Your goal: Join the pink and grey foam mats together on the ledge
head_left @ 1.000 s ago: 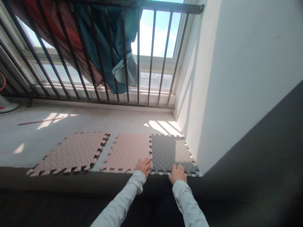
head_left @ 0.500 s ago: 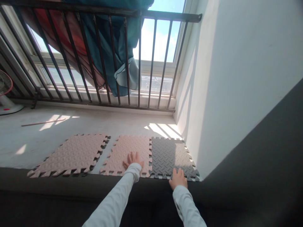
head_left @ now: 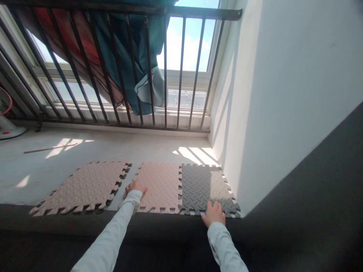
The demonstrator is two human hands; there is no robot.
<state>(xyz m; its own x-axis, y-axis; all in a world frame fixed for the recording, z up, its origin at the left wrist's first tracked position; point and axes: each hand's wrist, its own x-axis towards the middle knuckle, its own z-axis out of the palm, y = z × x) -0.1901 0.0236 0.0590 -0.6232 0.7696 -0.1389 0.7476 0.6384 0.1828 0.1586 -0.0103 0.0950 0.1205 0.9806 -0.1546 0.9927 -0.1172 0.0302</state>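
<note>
Pink foam tile, the middle one of three, lies flat on the pale floor in the lower centre of the frame, and the left hand is flat on its near left corner, fingers spread, palm down, gripping nothing. Its right edge is locked by puzzle teeth into the grey foam tile, which sits just beside the white wall at lower right, a patch of sun across its right half. The right hand presses down on the grey tile's near edge, fingers open and laid flat, nothing pinched. Both arms come up from the bottom of the frame in pale long sleeves.

Off to the left lies a second pink tile, set apart from the middle one by a narrow gap, its teeth not meshed. All three line up along the near edge of the floor, above a dark band across the bottom of the frame.

Further up, a dark metal railing runs across the window, with red and teal cloth draped over it at upper left. A thin stick lies on the floor at left, and a fan peeks in at the far left edge.
</note>
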